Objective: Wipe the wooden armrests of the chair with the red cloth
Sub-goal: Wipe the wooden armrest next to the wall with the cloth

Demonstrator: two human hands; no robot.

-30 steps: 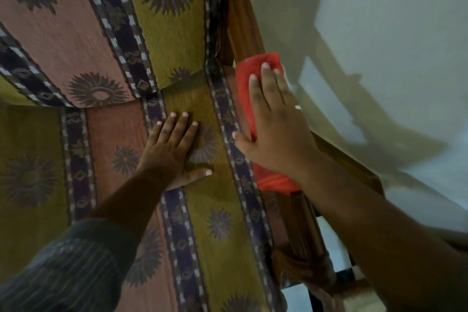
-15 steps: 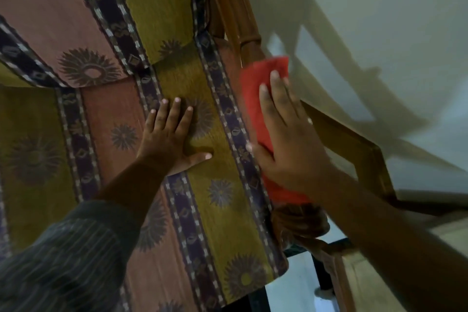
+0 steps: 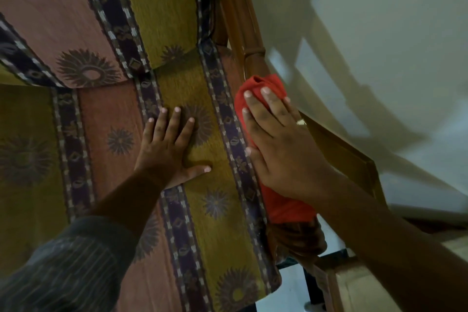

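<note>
The red cloth [image 3: 283, 205] lies along the chair's right wooden armrest [image 3: 255, 58], covering its middle stretch. My right hand [image 3: 281, 149] presses flat on the cloth, fingers pointing up toward the chair back, a ring on one finger. Bare brown wood shows above the cloth, and the rounded front end of the armrest [image 3: 296, 238] shows below it. My left hand [image 3: 168, 147] rests flat and spread on the patterned seat cushion [image 3: 215, 210], holding nothing. The other armrest is out of view.
The striped backrest cushion [image 3: 76, 20] fills the upper left. A pale wall [image 3: 379, 33] with chair shadows runs close along the right side. The chair's outer wooden side rail [image 3: 354, 159] and front leg [image 3: 326, 281] stand by a light tiled floor [image 3: 286, 291].
My right hand and the red cloth slid down the armrest toward its front end, baring more wood near the backrest. My left hand stayed planted on the seat; the view shifted.
</note>
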